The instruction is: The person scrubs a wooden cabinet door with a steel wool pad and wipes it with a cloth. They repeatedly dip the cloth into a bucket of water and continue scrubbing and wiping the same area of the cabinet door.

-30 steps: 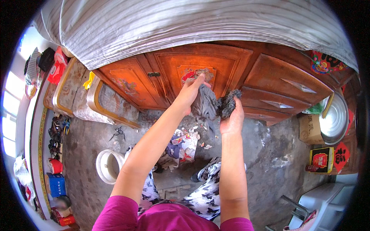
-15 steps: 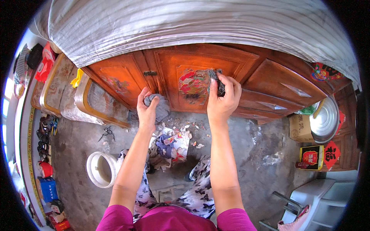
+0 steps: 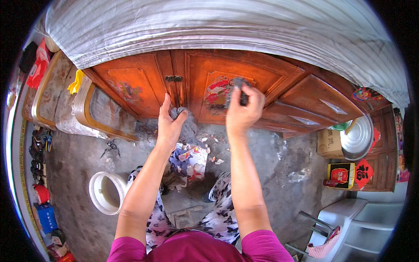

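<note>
My right hand (image 3: pixel 244 110) pinches a dark grey scouring pad (image 3: pixel 238 83) against a wooden cabinet door (image 3: pixel 196 83); both are a little smeared by motion. The pad covers the right part of a torn, colourful picture (image 3: pixel 215 91) stuck on the door panel. In my left hand (image 3: pixel 168 126) is a bunched grey rag (image 3: pixel 188 125), held just below the door's lower edge, thumb and fingers around it. A second worn picture (image 3: pixel 126 91) shows on the left door. Between the doors sits a dark metal latch (image 3: pixel 173 78).
Torn paper scraps and cloths lie on a white sheet (image 3: pixel 200 159) between my feet. A white bucket (image 3: pixel 97 192) stands left of my leg. A plastic-wrapped sofa (image 3: pixel 102 111) adjoins the cabinet. A pale cloth (image 3: pixel 196 32) drapes the cabinet top. Right are a carton (image 3: pixel 328 143) and white chair (image 3: pixel 340 218).
My right hand with the scouring pad has shifted slightly left and down over the picture. My left hand has turned, and more of the rag hangs below it. The whole view has shifted slightly.
</note>
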Demonstrator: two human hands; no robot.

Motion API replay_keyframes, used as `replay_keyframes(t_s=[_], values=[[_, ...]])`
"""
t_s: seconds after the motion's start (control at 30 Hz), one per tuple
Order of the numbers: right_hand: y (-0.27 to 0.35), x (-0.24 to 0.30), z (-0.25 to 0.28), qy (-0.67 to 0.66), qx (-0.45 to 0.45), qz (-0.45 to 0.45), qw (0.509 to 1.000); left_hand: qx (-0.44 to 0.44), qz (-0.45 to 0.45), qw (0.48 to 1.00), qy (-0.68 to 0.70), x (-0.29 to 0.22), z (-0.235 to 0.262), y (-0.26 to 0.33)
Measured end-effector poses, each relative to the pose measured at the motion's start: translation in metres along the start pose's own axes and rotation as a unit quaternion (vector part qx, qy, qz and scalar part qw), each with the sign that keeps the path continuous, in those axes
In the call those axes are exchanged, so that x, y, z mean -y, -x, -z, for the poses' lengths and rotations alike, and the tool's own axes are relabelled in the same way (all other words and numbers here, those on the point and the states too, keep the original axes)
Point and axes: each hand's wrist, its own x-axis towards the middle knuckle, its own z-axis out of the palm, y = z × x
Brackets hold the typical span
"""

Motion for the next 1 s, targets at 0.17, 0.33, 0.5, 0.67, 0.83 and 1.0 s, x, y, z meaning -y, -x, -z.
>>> replay_keyframes(t_s=[0.17,0.33,0.5,0.67,0.83,1.0], values=[[0.012,0.008,-0.007,0.003,0.071,0.026,0.997,0.003,-0.027,0.998,-0.057,0.007,0.007,-0.004],[-0.001,0.003,-0.005,-0.021,-0.027,-0.031,0.999,0.007,-0.034,0.994,-0.101,0.003,0.009,-0.002],[0.017,0.003,-0.015,0.009,0.037,0.014,0.999,0.014,-0.032,0.998,-0.056,0.004,0.005,0.000],[-0.002,-0.001,0.005,-0.025,-0.018,-0.023,0.999,0.047,-0.024,0.997,-0.053,-0.009,0.006,0.009],[0.014,-0.002,-0.004,0.053,0.049,0.044,0.996,0.058,-0.051,0.995,-0.062,-0.004,-0.001,0.010],[0.024,0.009,-0.004,0.040,0.062,0.012,0.997,0.070,-0.029,0.993,-0.089,-0.010,0.006,0.010]])
